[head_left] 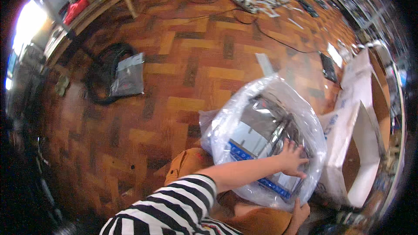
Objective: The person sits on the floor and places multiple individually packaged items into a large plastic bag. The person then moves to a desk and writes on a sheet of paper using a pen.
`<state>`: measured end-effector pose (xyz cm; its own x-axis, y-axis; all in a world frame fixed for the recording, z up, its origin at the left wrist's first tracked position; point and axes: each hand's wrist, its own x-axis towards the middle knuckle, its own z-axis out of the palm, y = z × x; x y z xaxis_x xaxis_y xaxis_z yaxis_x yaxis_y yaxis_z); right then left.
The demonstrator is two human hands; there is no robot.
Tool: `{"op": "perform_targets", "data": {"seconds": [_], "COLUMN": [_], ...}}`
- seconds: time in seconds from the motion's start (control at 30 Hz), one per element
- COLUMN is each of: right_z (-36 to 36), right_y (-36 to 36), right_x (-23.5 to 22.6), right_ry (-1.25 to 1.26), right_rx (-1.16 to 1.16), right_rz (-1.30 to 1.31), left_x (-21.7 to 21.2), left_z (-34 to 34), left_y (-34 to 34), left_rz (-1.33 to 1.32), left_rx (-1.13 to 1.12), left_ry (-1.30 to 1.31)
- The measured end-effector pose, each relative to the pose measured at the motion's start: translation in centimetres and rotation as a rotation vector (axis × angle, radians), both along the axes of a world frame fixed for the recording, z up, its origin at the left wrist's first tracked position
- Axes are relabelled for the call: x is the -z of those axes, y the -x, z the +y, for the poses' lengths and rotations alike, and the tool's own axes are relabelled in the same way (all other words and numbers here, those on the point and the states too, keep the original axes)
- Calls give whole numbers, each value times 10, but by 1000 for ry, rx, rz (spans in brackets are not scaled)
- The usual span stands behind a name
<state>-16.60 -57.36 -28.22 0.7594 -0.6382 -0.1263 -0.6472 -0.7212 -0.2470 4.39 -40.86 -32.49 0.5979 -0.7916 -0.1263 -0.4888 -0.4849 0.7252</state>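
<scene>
A large clear plastic bag [315, 148] stands wide-mouthed on the floor in front of me. Inside it lie several shiny flat plastic-wrapped packages [252, 132], grey and dark, with blue printed bands. My left hand [291, 160] reaches across into the bag, fingers spread over the packages; whether the palm presses on them is hard to see. At the near right rim, my right hand [299, 214] pinches the edge of the bag, its lower fingers partly hidden. A striped sleeve covers my left upper arm.
To the right stands an opened white cardboard box [344, 135]. A grey plastic package [129, 76] lies against a black round loop [98, 91] on the left floor. A wooden bench [102, 8] is at far left. Cables [278, 41] and scattered papers [265, 2] lie farther back.
</scene>
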Motion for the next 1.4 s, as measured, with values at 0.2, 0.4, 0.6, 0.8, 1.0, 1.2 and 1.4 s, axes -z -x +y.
{"op": "perform_targets", "data": {"seconds": [0.2,0.4,0.6,0.8,1.0,1.2,1.4], "right_z": [15,17,25,34,-33,-28,-22], "right_y": [-25,-85,-91,-85,-55,-53,-91], "right_x": [-14,-8,3,-2,21,14,17], "right_ry": [280,77,143,258,63,78,147], "right_rx": [300,42,145,151,105,7,19], "right_rz": [28,2,-35,-159,-246,-411,-368], "left_x": [-34,168,280,257,285,186,-142], "left_z": [274,567,513,389,391,426,385], "left_y": [-113,-98,-39,83,139,58,6], "left_rz": [-829,-125,-57,157,478,-170,-561], "left_rx": [-628,-1421,-1475,-1324,-2297,-1738,-900], "left_ry": [497,-868,-893,-529,-718,442,61]}}
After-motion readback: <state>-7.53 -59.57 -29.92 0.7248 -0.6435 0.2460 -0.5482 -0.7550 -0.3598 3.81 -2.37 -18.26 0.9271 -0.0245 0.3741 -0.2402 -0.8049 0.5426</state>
